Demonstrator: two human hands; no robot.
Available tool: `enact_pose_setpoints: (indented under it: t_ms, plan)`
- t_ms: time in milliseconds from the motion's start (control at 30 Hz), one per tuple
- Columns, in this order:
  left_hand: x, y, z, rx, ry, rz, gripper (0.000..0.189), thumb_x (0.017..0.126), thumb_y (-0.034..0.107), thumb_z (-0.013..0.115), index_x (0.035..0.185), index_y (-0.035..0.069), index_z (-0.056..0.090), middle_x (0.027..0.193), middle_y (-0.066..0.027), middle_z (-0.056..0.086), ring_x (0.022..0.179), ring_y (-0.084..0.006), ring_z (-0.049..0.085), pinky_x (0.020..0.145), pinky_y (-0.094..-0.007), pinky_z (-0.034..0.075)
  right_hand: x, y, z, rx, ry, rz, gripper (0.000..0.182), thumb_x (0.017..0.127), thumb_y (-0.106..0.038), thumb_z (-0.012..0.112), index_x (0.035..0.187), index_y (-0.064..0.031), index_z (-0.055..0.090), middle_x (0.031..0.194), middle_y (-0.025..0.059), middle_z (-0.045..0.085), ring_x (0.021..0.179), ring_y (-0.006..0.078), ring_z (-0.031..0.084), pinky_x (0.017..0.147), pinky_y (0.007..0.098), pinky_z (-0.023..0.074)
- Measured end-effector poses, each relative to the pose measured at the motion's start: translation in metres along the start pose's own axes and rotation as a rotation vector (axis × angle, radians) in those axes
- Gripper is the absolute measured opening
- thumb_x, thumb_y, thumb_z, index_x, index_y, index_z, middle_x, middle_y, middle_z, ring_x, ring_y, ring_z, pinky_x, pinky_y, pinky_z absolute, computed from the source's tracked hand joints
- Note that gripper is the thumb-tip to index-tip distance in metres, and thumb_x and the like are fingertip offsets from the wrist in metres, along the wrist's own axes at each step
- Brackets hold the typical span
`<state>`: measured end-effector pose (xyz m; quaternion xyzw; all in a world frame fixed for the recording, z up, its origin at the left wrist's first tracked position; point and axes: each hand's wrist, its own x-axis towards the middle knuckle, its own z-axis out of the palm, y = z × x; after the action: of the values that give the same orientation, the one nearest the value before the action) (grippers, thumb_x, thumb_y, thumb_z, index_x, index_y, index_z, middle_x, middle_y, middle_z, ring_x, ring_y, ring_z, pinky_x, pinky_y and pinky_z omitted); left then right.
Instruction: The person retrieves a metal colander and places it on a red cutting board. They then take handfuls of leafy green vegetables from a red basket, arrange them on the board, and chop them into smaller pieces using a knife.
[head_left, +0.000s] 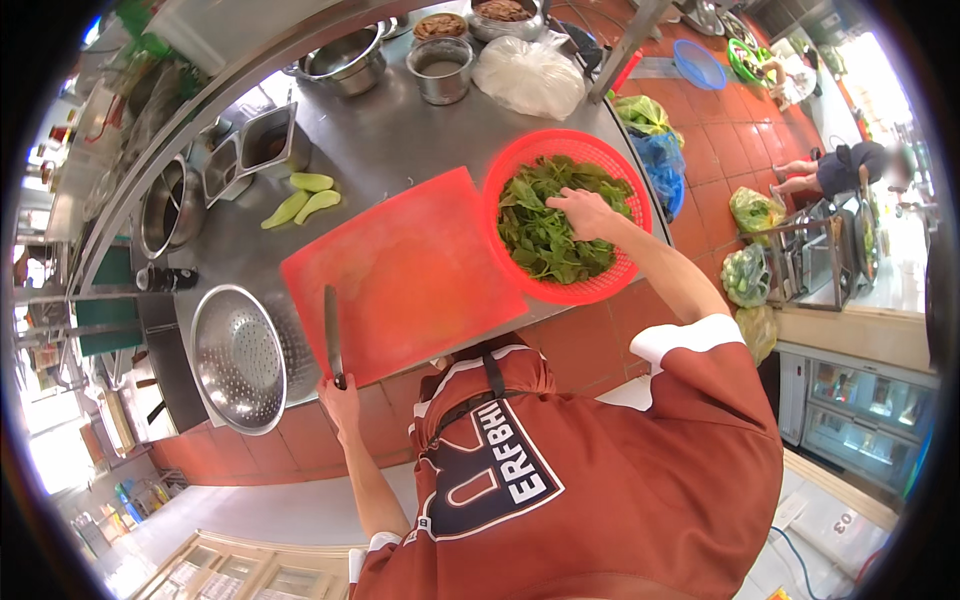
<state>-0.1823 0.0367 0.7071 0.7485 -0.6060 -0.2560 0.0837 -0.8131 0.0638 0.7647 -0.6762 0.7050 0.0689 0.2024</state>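
My left hand (340, 403) holds the dark handle of a kitchen knife (332, 322) at the near left edge of a red cutting board (420, 277). The knife's blade points away from me across the board. My right hand (585, 213) is on a heap of leafy greens (551, 251) inside a round red plastic basket (643, 201). Some of its fingers are among the leaves, so whether they grip any is unclear. The basket stands against the board's right side, at the corner of the steel table.
A steel colander (238, 360) stands left of the board. Beyond lie several peeled light-green vegetables (304, 196), metal containers (274, 142), pots (345, 64) and a white plastic bag (529, 75). A metal post (626, 49) rises at the far corner. Another person (847, 169) stands off to the right.
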Motion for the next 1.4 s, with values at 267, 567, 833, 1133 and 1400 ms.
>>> enact_pose_setpoints:
  t_ms: [267,567,833,1133,1400]
  plan:
    - [-0.015,-0.011,-0.011,-0.08,0.042,-0.036,0.047,0.093,0.03,0.069,0.109,-0.014,0.062,0.144,-0.0275,0.043,0.135,-0.0424,0.04,0.111,-0.0477,0.035,-0.033,0.002,-0.088,0.002,0.075,-0.126,0.08,0.062,-0.016,0.085,0.136,-0.0148,0.053,0.12,0.016,0.061,0.113,0.041,0.06,0.093,0.05,0.0512]
    - [0.003,-0.002,-0.026,-0.06,0.029,0.02,0.06,0.089,0.035,0.074,0.118,-0.016,0.059,0.146,-0.0298,0.042,0.136,-0.0435,0.04,0.112,-0.0484,0.036,-0.055,-0.018,-0.121,0.081,0.164,-0.02,0.078,0.063,-0.024,0.085,0.132,-0.01,0.052,0.122,0.017,0.056,0.115,0.0411,0.056,0.096,0.047,0.0482]
    - [0.039,-0.025,0.006,0.039,0.108,0.068,0.07,0.085,0.048,0.077,0.119,-0.009,0.055,0.15,-0.0341,0.031,0.138,-0.0534,0.03,0.113,-0.0594,0.029,-0.061,-0.016,-0.144,0.076,0.324,-0.064,0.084,0.06,-0.021,0.085,0.136,-0.0045,0.052,0.121,0.0228,0.06,0.115,0.0432,0.058,0.097,0.0472,0.0487]
    - [0.032,0.066,-0.014,-0.144,0.278,0.396,0.061,0.087,0.042,0.077,0.116,-0.008,0.056,0.128,-0.0298,0.054,0.125,-0.0454,0.047,0.106,-0.0549,0.037,-0.051,-0.076,-0.195,0.246,0.477,-0.142,0.072,0.063,-0.023,0.08,0.129,-0.0064,0.055,0.113,0.0189,0.068,0.108,0.0378,0.063,0.095,0.0429,0.0491]
    - [0.014,0.149,0.047,-1.147,-0.888,-0.165,0.08,0.096,0.067,0.053,0.134,-0.003,0.047,0.122,-0.0226,0.061,0.106,-0.0343,0.065,0.084,-0.0473,0.056,-0.007,-0.165,-0.194,0.39,0.473,-0.3,0.094,0.062,-0.015,0.086,0.146,-0.0006,0.046,0.122,0.0145,0.067,0.114,0.0238,0.061,0.103,0.0359,0.0458]
